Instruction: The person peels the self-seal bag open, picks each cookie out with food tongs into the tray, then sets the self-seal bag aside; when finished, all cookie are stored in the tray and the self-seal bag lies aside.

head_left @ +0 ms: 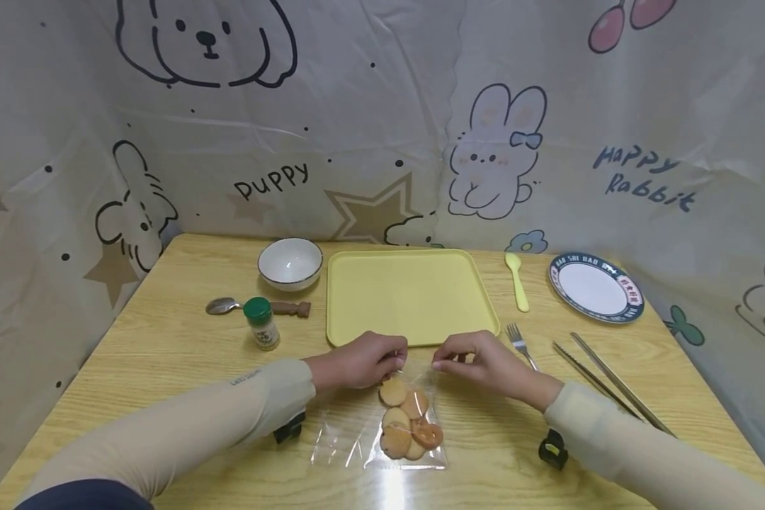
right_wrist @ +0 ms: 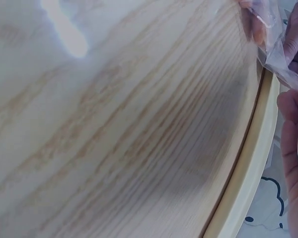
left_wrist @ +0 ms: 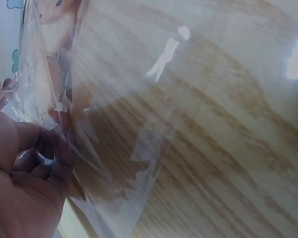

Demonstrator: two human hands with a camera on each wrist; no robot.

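Note:
A clear plastic bag of round, golden-brown cookies is held up by its top edge, in front of the yellow tray. My left hand pinches the bag's upper left edge between thumb and curled fingers. In the left wrist view, the film spreads out beside that left hand. My right hand pinches the upper right corner with thumb and forefinger. The right wrist view shows the right hand at its right edge, by the crinkled film.
Behind on the left are a white bowl, a spoon with a brown handle and a green-capped shaker. To the right lie a yellow-green spoon, a fork, metal tongs and a blue-rimmed plate.

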